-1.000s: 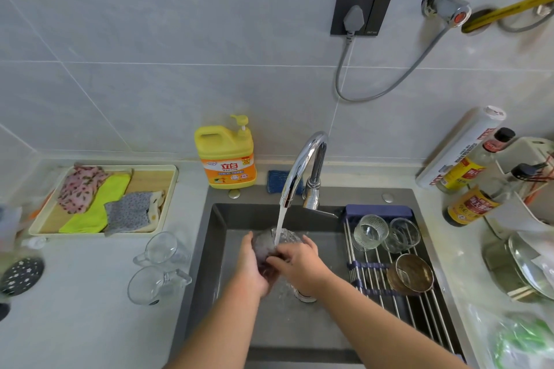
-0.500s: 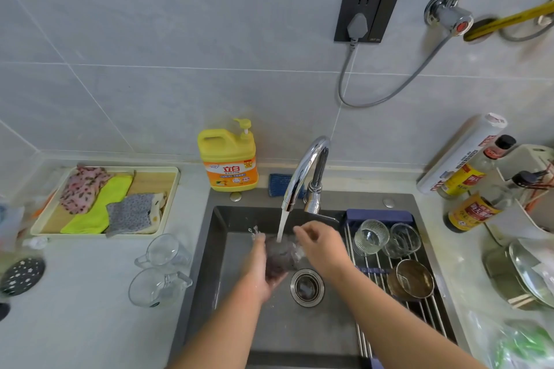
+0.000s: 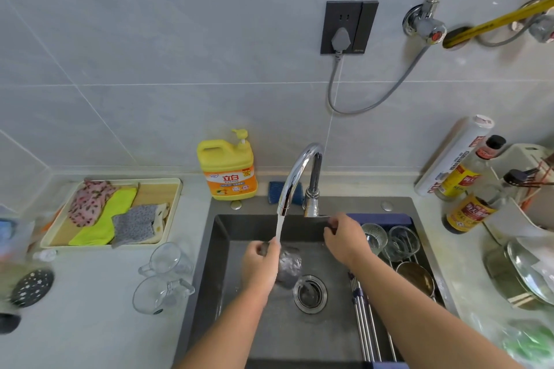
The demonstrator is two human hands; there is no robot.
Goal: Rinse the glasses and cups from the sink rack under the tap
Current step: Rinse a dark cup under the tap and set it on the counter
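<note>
Falling from the chrome tap, a stream of water is met at the rim of a textured glass, which is held low in the sink, just beside the drain. The textured glass is gripped by the left hand, fingers curled round it. The right hand is raised to the base of the tap with fingers curled; whether anything is gripped beneath them cannot be told. On the roll-up rack across the sink's right side, a ribbed glass and a plain glass are set side by side, with a metal cup just in front. On the counter left of the sink, a far mug and a near mug, both of clear glass, are placed close together.
</note>
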